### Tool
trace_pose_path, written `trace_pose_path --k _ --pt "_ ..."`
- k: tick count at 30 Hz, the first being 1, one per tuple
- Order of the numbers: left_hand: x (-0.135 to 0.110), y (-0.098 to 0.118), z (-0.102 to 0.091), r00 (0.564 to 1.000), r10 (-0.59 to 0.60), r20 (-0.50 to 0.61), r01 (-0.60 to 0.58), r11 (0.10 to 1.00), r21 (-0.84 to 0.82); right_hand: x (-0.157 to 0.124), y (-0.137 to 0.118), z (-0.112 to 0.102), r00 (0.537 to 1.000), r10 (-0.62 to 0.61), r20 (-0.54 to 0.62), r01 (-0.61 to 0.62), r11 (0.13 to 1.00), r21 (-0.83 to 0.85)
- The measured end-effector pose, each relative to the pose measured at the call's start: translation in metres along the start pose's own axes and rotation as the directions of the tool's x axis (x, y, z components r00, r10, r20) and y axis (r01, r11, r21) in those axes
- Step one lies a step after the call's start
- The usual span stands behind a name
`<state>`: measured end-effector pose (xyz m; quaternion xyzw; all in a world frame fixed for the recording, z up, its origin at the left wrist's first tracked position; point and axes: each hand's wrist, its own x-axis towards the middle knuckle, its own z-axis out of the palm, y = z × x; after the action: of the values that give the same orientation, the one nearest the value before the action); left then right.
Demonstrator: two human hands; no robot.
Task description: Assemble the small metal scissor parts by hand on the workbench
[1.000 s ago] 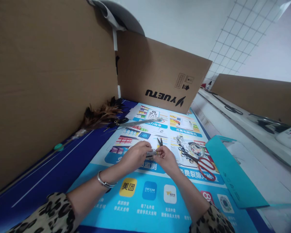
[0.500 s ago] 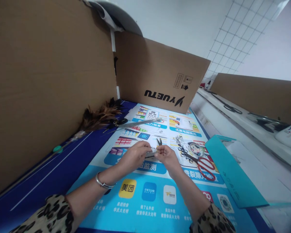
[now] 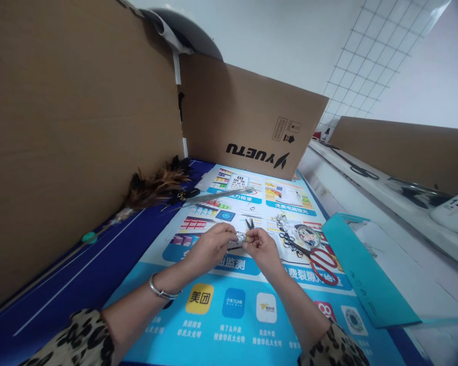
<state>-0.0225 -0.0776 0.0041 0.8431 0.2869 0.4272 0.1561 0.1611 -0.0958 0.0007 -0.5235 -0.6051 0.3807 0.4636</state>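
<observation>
Over the printed mat, my left hand (image 3: 212,245) is closed in a pinch with its palm down. My right hand (image 3: 262,248) pinches thumb against fingers just beside it, the fingertips nearly meeting. Between them is a small silvery, wire-like piece (image 3: 240,236), too fine to make out exactly. Dark pointed jaws of a tool, seemingly pliers (image 3: 250,223), stick up just beyond my right fingertips; the rest of it is hidden. Right of my right hand lie red-handled scissors (image 3: 323,265), their blades among small black rings (image 3: 288,239) and silvery loops.
A round picture-topped item (image 3: 307,235) lies by the scissors. Farther back are long thin metal rods (image 3: 221,195) and a brown feather duster (image 3: 156,185). A teal folder (image 3: 366,274) is at the right. Cardboard panels (image 3: 248,117) stand behind and at the left.
Both hands stay almost in place, pinching the same small piece. The whole view has shifted very slightly.
</observation>
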Motion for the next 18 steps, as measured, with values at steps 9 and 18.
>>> trace_pose_path --k 9,18 --pt "0.0008 0.0026 -0.001 1.0 -0.004 -0.006 0.004 1.0 0.012 0.0004 -0.0009 0.0029 0.999 0.027 -0.037 -0.027 1.0 -0.013" --pt "0.002 0.0047 -0.0022 1.0 -0.001 -0.007 0.001 1.0 0.009 -0.0036 -0.0058 0.0031 0.994 -0.04 -0.102 0.029 0.994 -0.107"
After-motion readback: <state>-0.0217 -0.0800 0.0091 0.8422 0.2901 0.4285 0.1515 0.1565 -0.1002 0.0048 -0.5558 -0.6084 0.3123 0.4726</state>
